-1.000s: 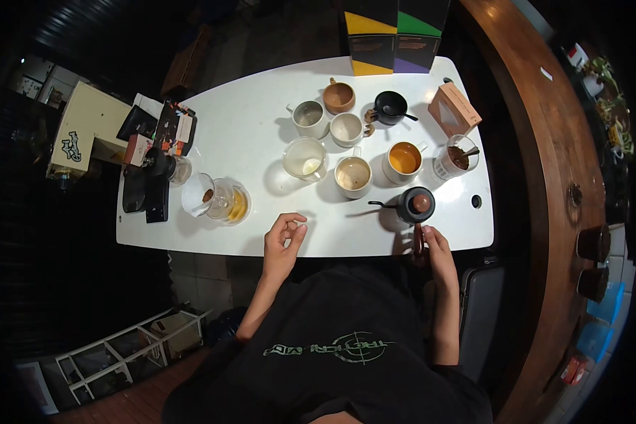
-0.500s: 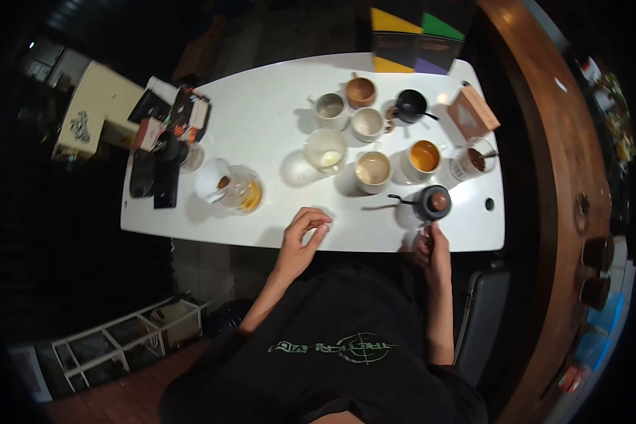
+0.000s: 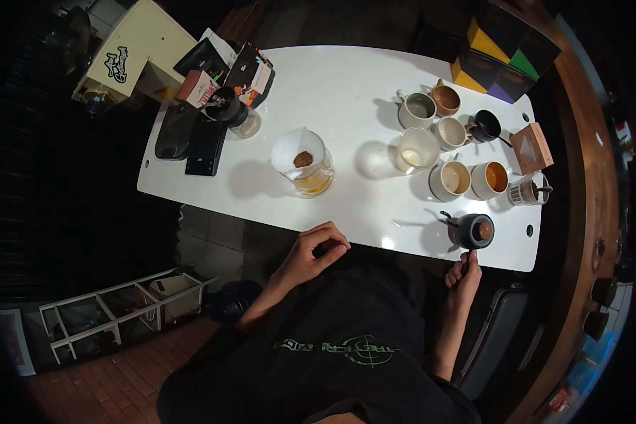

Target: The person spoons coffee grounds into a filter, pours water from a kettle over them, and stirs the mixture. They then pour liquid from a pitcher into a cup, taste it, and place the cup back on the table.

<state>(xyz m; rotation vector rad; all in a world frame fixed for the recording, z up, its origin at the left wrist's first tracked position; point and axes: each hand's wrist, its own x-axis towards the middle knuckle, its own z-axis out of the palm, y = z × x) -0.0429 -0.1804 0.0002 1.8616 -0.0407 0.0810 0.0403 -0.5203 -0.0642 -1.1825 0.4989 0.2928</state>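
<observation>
My right hand (image 3: 465,271) grips the handle of a small black gooseneck kettle (image 3: 463,234) at the table's front right. The kettle's lid has a round brown knob, and its spout points left. My left hand (image 3: 316,253) hovers by the front edge, fingers loosely curled, a gap between thumb and fingers, holding nothing. Beyond it stands a glass coffee server (image 3: 319,185) with amber liquid. A white paper filter (image 3: 287,151) with brown coffee grounds (image 3: 303,159) sits over the server. Behind the kettle are a cup of pale drink (image 3: 451,181) and a cup of amber liquid (image 3: 490,179).
A clear glass (image 3: 417,149), several mugs (image 3: 417,109) and a black cup (image 3: 485,126) crowd the right side. A glass of dark contents (image 3: 528,191) stands near a wooden box (image 3: 532,148). A grinder (image 3: 226,108) and black scale (image 3: 206,147) occupy the left.
The view has swung left, so the table's things appear farther right. My left hand has curled a little more, thumb nearer the fingers. My right hand keeps its grip on the kettle.
</observation>
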